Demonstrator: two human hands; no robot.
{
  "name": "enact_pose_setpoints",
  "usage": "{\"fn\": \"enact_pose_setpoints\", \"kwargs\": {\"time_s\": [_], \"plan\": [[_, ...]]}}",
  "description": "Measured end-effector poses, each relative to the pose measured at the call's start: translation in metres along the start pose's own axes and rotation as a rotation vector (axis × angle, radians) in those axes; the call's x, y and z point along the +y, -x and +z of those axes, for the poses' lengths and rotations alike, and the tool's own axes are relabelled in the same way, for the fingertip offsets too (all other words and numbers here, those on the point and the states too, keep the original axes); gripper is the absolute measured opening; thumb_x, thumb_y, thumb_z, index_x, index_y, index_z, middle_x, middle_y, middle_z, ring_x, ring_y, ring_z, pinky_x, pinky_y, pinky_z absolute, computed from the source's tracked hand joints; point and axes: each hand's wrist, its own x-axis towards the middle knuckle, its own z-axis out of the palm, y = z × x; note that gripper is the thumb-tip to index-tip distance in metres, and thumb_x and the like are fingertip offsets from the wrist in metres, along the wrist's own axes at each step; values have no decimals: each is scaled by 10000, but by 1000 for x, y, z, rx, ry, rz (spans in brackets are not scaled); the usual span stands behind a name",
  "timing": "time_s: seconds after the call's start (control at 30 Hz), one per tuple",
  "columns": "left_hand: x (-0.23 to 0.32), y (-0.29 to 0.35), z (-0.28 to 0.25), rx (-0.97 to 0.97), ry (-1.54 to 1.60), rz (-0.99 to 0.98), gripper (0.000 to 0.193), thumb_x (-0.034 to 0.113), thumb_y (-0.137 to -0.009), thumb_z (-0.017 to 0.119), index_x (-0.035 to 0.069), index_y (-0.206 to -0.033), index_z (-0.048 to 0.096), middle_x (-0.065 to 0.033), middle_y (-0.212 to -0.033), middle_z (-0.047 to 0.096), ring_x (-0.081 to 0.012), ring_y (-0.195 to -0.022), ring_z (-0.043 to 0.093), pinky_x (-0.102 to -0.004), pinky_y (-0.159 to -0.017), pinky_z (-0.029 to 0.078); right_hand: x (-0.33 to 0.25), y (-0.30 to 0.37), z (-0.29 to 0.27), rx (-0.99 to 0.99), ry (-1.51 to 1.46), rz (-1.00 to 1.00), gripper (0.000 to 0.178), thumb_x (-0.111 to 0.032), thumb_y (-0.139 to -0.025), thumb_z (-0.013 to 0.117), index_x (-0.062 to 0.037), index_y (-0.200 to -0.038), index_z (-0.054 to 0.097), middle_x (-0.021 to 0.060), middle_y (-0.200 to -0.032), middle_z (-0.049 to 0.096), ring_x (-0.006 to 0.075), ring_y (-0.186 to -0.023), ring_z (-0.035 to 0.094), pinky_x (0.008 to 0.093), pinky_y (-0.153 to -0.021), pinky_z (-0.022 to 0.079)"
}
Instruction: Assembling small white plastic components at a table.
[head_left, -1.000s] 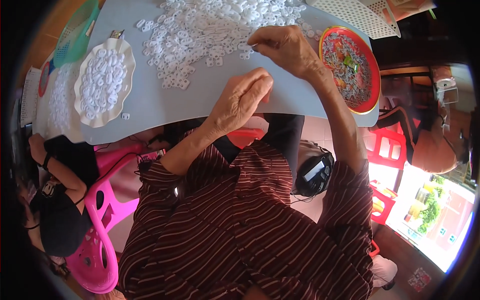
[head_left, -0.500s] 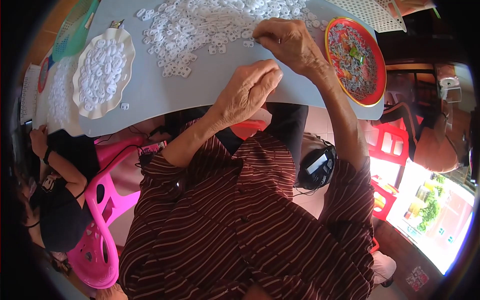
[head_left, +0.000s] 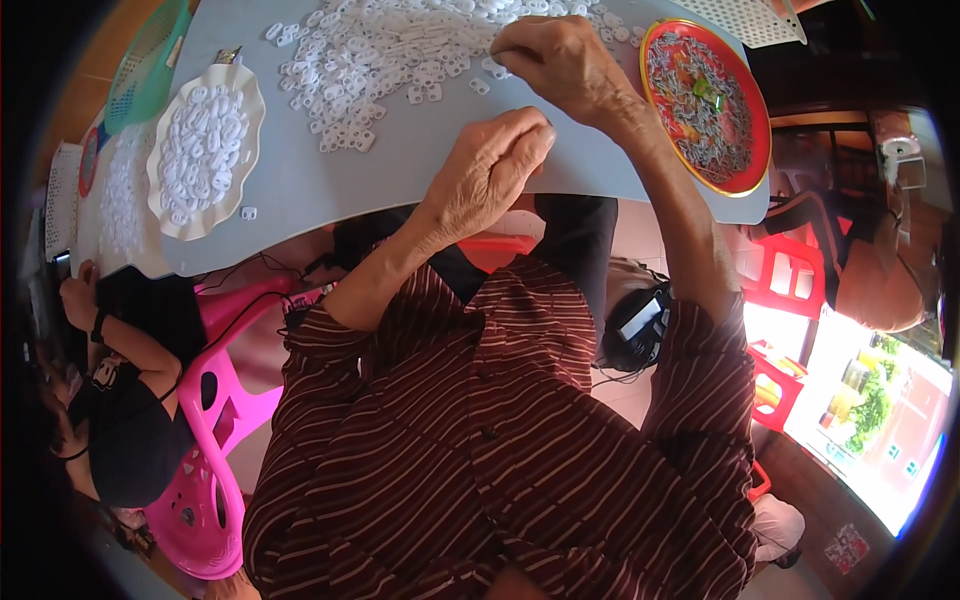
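Observation:
My left hand (head_left: 488, 168) is held closed at the table's near edge, thumb pressed against curled fingers; whatever lies inside is hidden. Farther off and to the right, my right hand (head_left: 568, 68) has its fingers pinched together at the near right side of a heap of small white plastic pieces with holes (head_left: 400, 70). Anything between those fingertips is too small or covered. One loose white piece (head_left: 480, 86) lies just below the right fingertips. Beside my right wrist stands a red gold-rimmed plate (head_left: 763, 130) full of small grey metal pins, with a green item on top.
At left, a cream wavy-edged dish (head_left: 253, 150) holds more white pieces, near a green basket (head_left: 150, 70). A white perforated tray (head_left: 740, 18) sits at the back right. Another person's arm (head_left: 130, 340) reaches to the table at far left, by a pink chair (head_left: 215, 420).
My right hand has moved slightly farther over the heap's near edge, fingers still pinched. My left hand stays closed in nearly the same place. The view has turned a little.

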Motion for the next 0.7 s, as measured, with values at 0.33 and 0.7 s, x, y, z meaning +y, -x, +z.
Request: {"fn": "enact_pose_setpoints", "kwargs": {"time_s": [0.33,0.7], "plan": [[-10,-2,4,31,-31,88,283,262,-964,468,7,-852,523,-48,-612,489,-114,-567,448,-271,-552,404,-2,17,-2,1,-28,20,105,-100,-777,623,-25,-834,669,140,-787,661,316,-733,640,388,-700,515],[-12,-3,5,43,-26,65,308,287,-967,467,3,-868,535,-41,-609,484,-113,-576,431,-268,-556,392,0,3,2,-122,179,-45,74,-44,-716,599,28,-702,596,167,-711,625,335,-745,640,385,-656,530]]}}
